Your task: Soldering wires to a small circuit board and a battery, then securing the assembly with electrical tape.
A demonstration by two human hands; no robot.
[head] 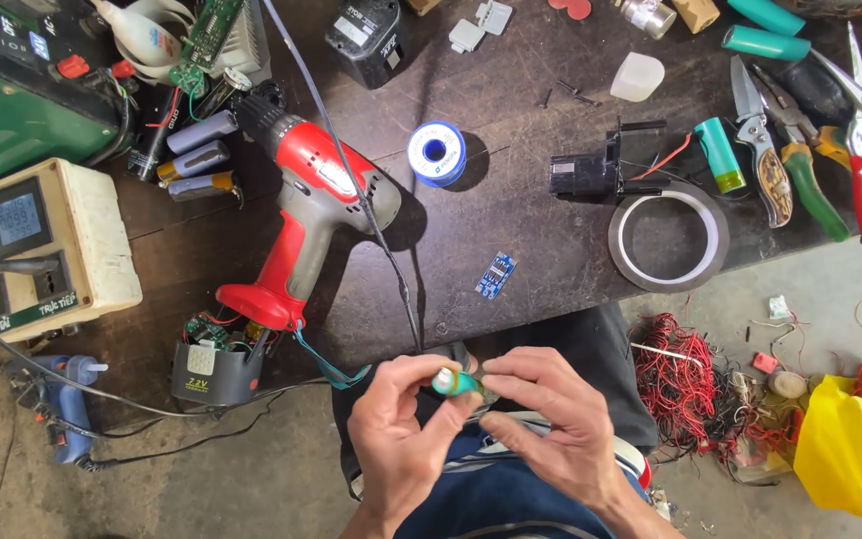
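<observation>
Your left hand (401, 424) and right hand (551, 419) meet near the bottom centre, over your lap, just off the near edge of the workbench (511, 210). Both pinch a small teal cylindrical cell (454, 381): left thumb and forefinger on its left end, right fingertips closed on its right end. Cell lies roughly level, its pale end cap facing you.

A thin dark cable (371, 220) runs from the far side of the bench down to your hands.

Left of you, a red and grey cordless drill (306, 210) lies on the bench, handle toward the near edge. Just below the handle sits an opened grey battery pack (214, 369) with wires showing. A small blue circuit board (496, 275) lies between the drill and a roll of clear tape (667, 238). A solder spool (437, 154) is farther back.

Far right: pliers and cutters (810, 150), another teal cell (720, 155) beside a black plastic housing (591, 170). On the floor to the right, a tangle of red wire (675, 384) and a yellow bag (855, 449). Far left, a beige power meter box (42, 250).
</observation>
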